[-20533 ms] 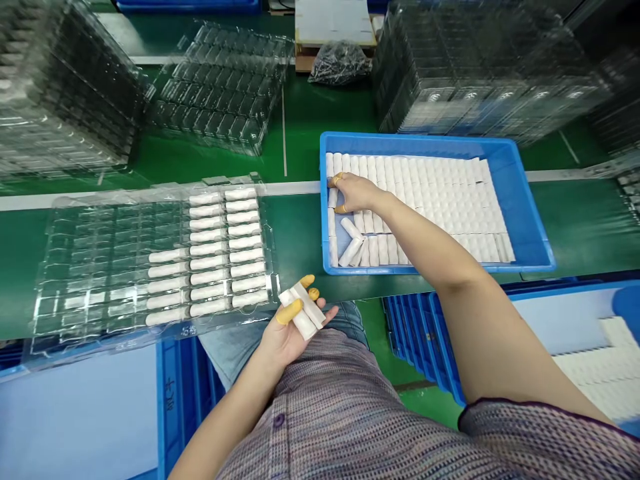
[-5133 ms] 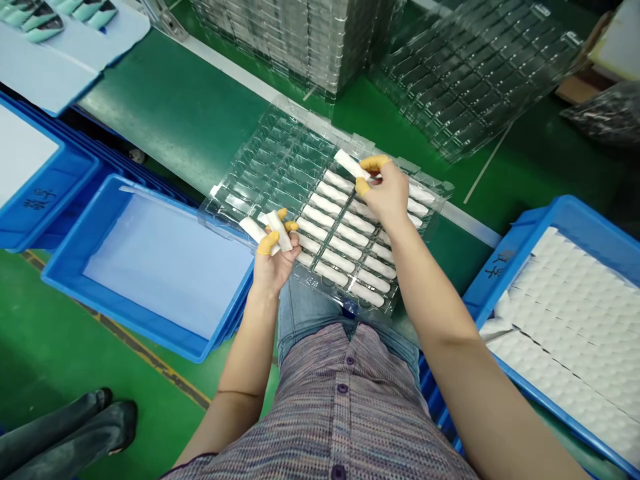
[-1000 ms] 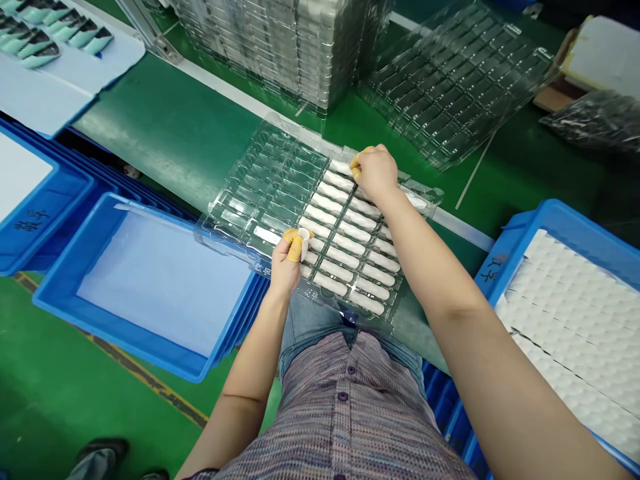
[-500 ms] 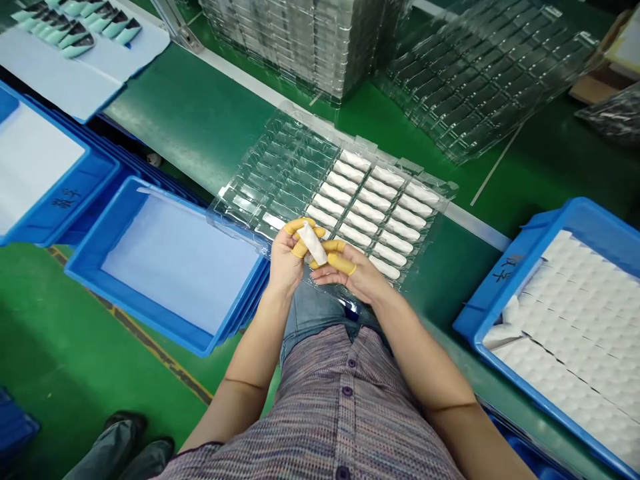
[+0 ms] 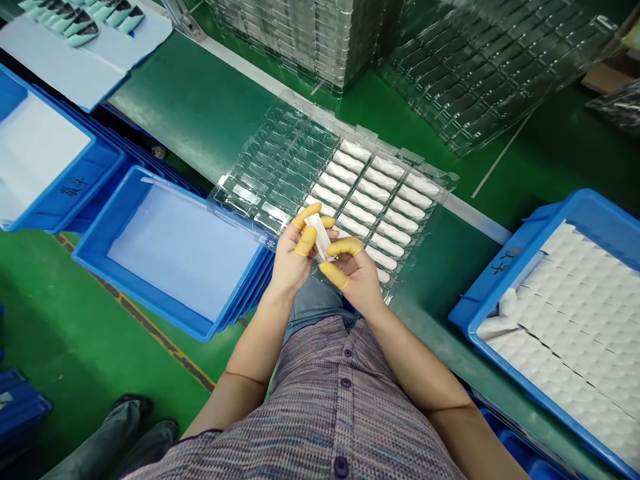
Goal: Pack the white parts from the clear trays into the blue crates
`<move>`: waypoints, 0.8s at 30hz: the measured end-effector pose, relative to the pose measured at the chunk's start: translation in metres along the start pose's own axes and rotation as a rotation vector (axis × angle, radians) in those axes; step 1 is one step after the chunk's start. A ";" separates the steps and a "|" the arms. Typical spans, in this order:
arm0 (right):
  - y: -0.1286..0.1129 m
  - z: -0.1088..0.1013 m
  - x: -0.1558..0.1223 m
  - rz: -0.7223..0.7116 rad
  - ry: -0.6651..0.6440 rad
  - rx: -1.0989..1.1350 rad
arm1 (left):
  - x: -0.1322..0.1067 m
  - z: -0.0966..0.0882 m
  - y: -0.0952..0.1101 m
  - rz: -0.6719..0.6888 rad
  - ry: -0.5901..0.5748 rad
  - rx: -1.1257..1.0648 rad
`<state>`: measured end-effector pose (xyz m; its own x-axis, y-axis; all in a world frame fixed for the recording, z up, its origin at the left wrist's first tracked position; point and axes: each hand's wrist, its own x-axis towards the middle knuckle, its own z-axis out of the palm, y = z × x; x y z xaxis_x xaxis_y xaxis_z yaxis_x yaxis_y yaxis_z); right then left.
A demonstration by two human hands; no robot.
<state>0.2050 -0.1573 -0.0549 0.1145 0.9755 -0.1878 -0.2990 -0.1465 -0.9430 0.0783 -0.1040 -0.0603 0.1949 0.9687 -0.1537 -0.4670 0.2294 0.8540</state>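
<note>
Between both hands is a small white oblong piece, tilted, its exact kind not clear. My left hand pinches it, with yellow finger cots on the thumb and fingers. My right hand, also in yellow finger cots, closes thumb and fingers at the piece's lower end. Just beyond the hands lies a clear plastic blister tray on the green bench. Rows of similar white pieces fill its right part, while the slots on its left show no pieces. The hands cover part of its near edge.
A blue bin at right holds many white pieces. Stacked blue bins stand at left, the top one lined in white. Clear trays are piled behind the bench. Teal-and-black parts lie far left; another person's legs show below.
The white piece has been turned in my fingers and now shows a narrower side. My right hand's fingers have shifted round its lower end. The view has moved slightly.
</note>
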 end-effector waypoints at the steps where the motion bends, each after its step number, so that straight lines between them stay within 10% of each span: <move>1: -0.002 -0.001 -0.001 0.082 -0.056 0.129 | 0.001 -0.002 0.002 -0.040 -0.014 -0.028; 6: -0.009 -0.005 0.001 0.409 -0.277 0.503 | 0.002 -0.006 0.009 -0.121 -0.077 -0.142; 17: 0.001 0.003 0.008 0.463 -0.267 0.485 | 0.004 -0.021 0.010 -0.034 -0.169 0.001; 24: 0.011 0.017 0.064 0.046 -0.129 -0.372 | 0.017 -0.094 -0.004 0.444 0.466 1.020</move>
<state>0.1928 -0.0940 -0.0729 -0.0180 0.9756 -0.2188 0.0650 -0.2172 -0.9740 0.0019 -0.0790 -0.1129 -0.2384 0.9336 0.2674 0.5229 -0.1086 0.8454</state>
